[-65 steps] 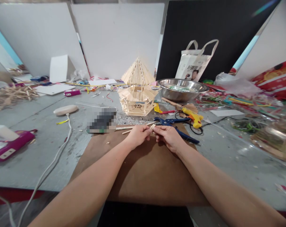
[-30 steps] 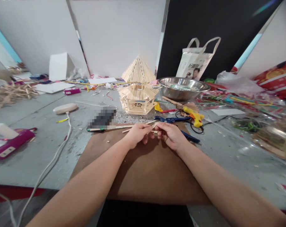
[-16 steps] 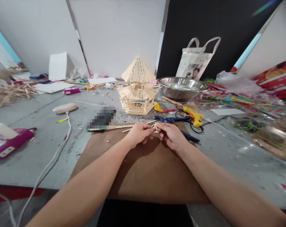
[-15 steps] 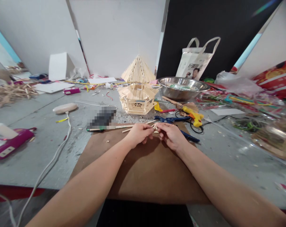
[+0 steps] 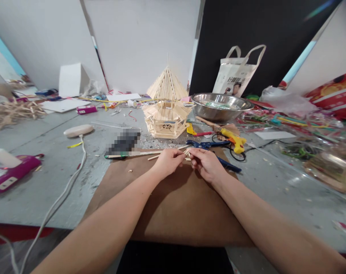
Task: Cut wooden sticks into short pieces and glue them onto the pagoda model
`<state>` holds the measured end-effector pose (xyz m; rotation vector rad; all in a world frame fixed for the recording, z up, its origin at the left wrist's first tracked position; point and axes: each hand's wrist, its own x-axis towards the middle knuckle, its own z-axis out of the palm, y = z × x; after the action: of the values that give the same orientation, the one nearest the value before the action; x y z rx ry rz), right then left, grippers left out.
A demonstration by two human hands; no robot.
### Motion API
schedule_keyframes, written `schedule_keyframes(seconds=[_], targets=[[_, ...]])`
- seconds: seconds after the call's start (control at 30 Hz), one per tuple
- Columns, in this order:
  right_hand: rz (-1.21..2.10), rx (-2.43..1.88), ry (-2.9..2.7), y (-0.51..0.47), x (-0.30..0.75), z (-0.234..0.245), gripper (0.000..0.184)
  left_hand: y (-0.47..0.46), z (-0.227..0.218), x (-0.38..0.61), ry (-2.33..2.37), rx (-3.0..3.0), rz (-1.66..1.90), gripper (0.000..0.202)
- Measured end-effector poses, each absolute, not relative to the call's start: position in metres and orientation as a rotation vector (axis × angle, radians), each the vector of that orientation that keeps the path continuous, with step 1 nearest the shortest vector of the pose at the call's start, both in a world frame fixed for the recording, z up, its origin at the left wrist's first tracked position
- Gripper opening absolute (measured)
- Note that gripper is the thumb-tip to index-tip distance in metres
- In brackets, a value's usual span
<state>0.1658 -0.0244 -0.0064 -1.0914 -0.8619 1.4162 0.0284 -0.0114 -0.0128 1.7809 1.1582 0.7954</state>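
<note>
My left hand (image 5: 169,163) and my right hand (image 5: 206,164) meet over the brown board (image 5: 187,217), fingertips almost touching. Both are closed in a pinch on small pale wooden sticks (image 5: 187,152), whose ends show between the fingers; how the pieces join is too small to tell. Just beyond stands a pavilion model (image 5: 167,110) built of wooden sticks, with a pointed roof. Blue-handled cutters (image 5: 230,165) lie partly behind my right hand. Longer wooden strips (image 5: 146,153) lie to the left of my left hand.
A yellow glue gun (image 5: 234,140) with a black cord lies to the right, near a steel bowl (image 5: 221,110). On the left are a partly blurred dark phone-like object (image 5: 124,140), a white device (image 5: 78,131) with a cable and a purple power strip (image 5: 15,175). Plastic clutter covers the far right.
My fingers have shifted only slightly around the small sticks. Both hands stay in the same place, and the things on the table have not moved.
</note>
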Motion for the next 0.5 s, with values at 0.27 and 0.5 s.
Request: schedule_keyframes(seconds=[0.27,0.5], targets=[[1.38,-1.119,-0.874,-0.0248,0.165,-0.0056,0.017,-0.0113,-0.0113,0.0284,1.185,1.855,0.829,0.031],[1.278,-1.194,-0.986,-0.02,0.1705,-0.009,0.018,-0.0109,-0.0106,0.0272,1.221,1.853,0.89,0.027]])
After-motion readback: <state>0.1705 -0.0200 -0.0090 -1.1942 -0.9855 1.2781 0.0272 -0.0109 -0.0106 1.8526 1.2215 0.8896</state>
